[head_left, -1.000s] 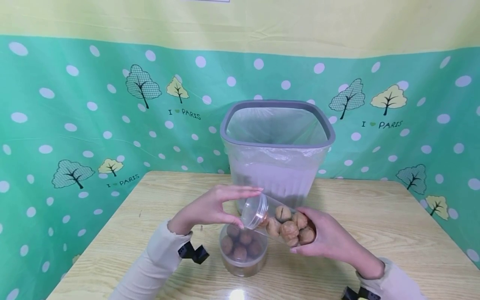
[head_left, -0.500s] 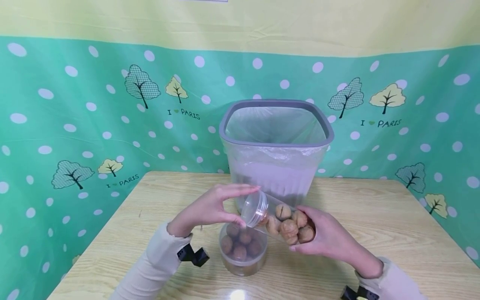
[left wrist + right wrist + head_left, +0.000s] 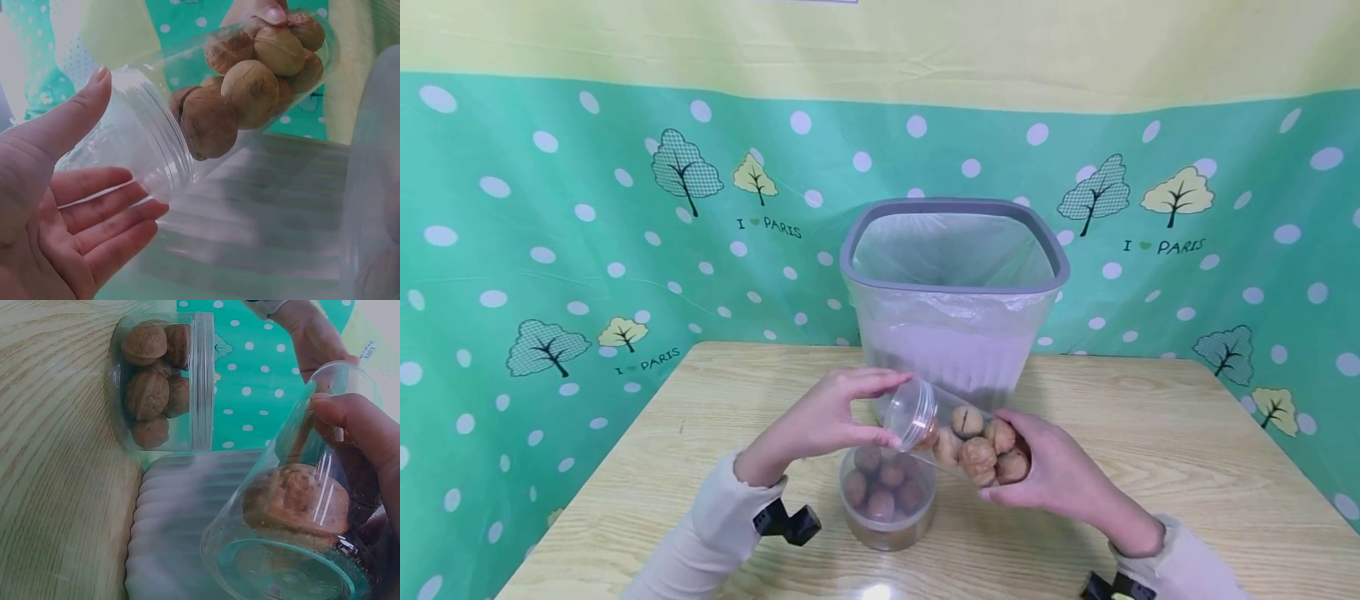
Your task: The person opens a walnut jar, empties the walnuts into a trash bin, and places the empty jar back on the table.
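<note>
A clear plastic jar (image 3: 958,477) of walnuts (image 3: 977,457) is held tilted above the table, its clear lid (image 3: 904,414) pointing up and left. My right hand (image 3: 1056,467) grips the jar round its bottom end. At the other end, my left hand (image 3: 820,421) holds the lid between thumb and fingers. In the left wrist view the thumb lies on the near side of the lid (image 3: 134,119), with the fingers at its lower edge. A wider, shorter clear jar (image 3: 889,537), also with several walnuts inside, stands upright on the table below the lid.
A pale bin (image 3: 940,350) with a grey rim and a plastic liner stands behind the hands. Under everything is a wood-grain table (image 3: 1150,433). A green and yellow patterned cloth (image 3: 805,250) hangs behind the table.
My left hand has shifted slightly to the right, its thumb and fingers coming further over the lid. The right hand, the tilted jar and the standing jar look almost unmoved.
</note>
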A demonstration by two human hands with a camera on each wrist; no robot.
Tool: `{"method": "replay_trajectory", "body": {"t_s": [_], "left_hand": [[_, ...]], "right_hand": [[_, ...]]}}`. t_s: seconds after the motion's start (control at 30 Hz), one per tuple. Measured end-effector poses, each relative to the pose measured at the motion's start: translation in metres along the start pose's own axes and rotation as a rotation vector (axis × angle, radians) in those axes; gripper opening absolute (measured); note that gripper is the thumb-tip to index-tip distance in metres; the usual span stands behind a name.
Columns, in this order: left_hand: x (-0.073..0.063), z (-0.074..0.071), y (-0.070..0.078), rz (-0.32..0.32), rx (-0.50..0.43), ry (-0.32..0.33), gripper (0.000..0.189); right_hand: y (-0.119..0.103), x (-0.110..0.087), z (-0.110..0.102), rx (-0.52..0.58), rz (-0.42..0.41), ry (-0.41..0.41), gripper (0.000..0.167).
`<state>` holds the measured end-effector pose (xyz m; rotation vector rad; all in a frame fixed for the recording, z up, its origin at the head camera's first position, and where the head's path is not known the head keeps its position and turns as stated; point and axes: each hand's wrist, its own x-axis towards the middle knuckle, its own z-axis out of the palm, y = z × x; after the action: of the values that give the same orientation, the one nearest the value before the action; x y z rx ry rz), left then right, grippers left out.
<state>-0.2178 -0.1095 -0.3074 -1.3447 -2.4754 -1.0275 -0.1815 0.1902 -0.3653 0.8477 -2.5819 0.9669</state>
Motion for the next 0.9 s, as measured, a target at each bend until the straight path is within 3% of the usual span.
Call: {"method": "replay_trajectory", "body": {"t_s": [0.27,0.47,0.7,0.9], "left_hand": [[-0.001,0.001,0.009,-0.128,-0.081,0.014,0.061],[0.0,0.004,0.015,-0.181,-0.064,0.033,0.056],[-0.001,0.006,0.018,-0.24,-0.007,0.059,0.052],[-0.001,0.008,0.017,-0.219,0.086,0.067,0.049]], "right_hand": [[0.0,0.001,0.001,0.012,-0.004,0.017,0.058],[0.0,0.001,0.003,0.016,0.006,0.023,0.056],[0.0,0.001,0.004,-0.002,0.025,0.021,0.058],[0.001,0.002,0.005,0.016,0.033,0.013,0.056]]}}
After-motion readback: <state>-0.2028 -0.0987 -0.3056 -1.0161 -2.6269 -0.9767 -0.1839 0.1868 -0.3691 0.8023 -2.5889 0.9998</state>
